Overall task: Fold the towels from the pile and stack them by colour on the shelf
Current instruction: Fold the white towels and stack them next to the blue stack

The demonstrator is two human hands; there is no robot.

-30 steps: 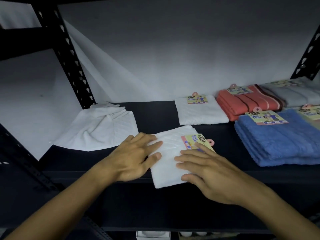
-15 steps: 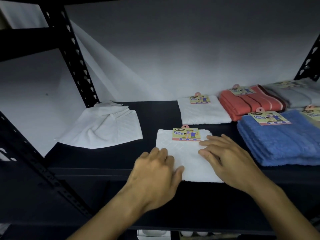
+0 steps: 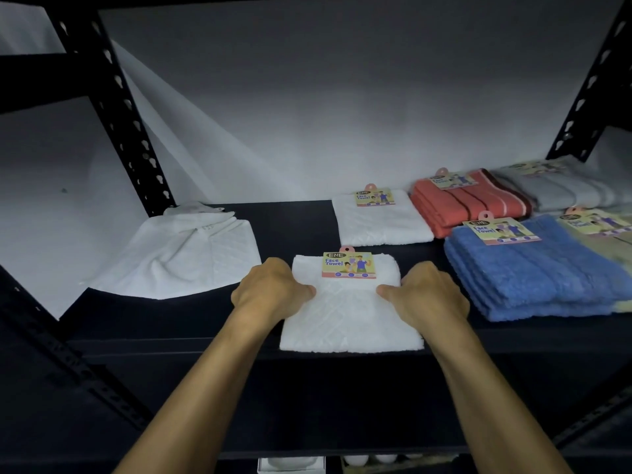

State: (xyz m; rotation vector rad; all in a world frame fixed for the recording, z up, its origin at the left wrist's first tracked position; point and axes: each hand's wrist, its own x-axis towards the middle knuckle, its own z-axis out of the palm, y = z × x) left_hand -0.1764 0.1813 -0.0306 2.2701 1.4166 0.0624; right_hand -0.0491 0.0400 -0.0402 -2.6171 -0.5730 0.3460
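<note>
A folded white towel (image 3: 349,319) with a "Face Towel" label lies at the front edge of the black shelf (image 3: 294,227). My left hand (image 3: 270,290) grips its left side, thumb on top, fingers curled at the edge. My right hand (image 3: 427,292) grips the right side the same way. Behind it, at the back of the shelf, lies another folded white towel (image 3: 379,224). An unfolded white towel (image 3: 184,254) is heaped at the left.
Folded stacks fill the right of the shelf: a coral striped towel (image 3: 468,203), a blue towel (image 3: 537,268), a grey towel (image 3: 564,186) and a pale one (image 3: 602,230) at the edge. Black perforated uprights (image 3: 116,107) frame both sides, with a white wall behind.
The towel has been turned square, label at the far side. Both hands went from lying flat on top of it to gripping its left and right edges.
</note>
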